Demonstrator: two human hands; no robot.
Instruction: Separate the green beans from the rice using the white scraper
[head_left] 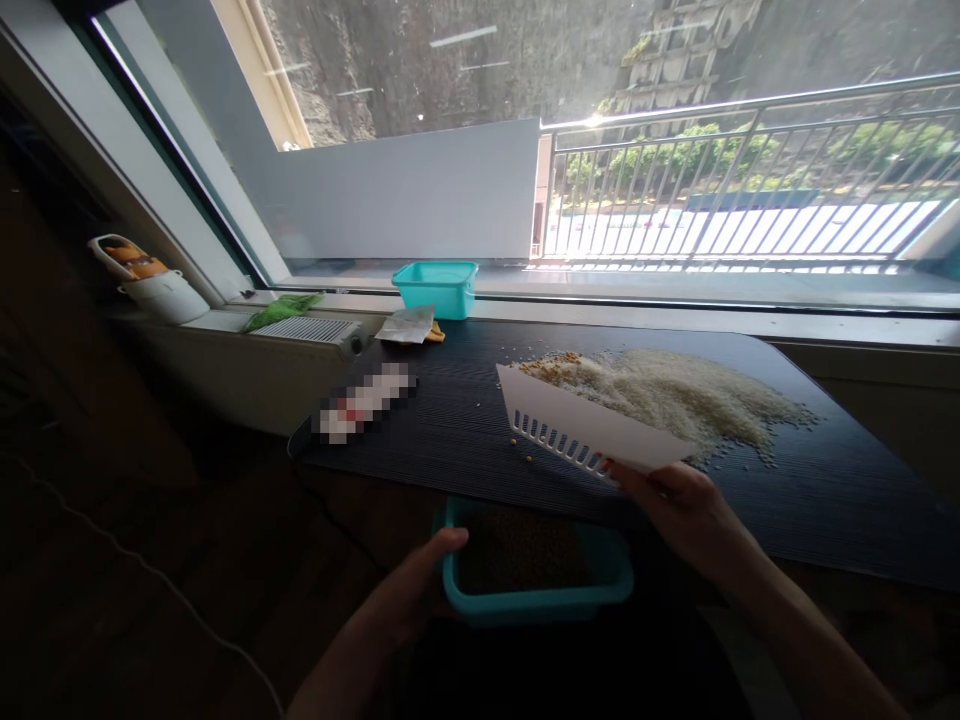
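Observation:
My right hand (675, 490) grips a stiff white card (581, 410) by its lower right corner. A row of slots runs along the card's near edge. Behind it, partly hidden, spreads a heap of white rice (675, 390), with yellow kernels (555, 366) at its left end. Below the table's front edge, my left hand (420, 570) holds a turquoise plastic tub (540, 603) by its left side, thumb over the rim. Brownish grains (525, 550) lie inside the tub, too dark to name. A few loose yellow kernels sit on the table near the card.
At the back of the dark table (442, 420) stands another turquoise tub (439, 290). Beside it lies a pale packet (406, 325). A blurred-out item (367, 403) rests at left. A green cloth (283, 312) and a white container (157, 285) sit on the left ledge.

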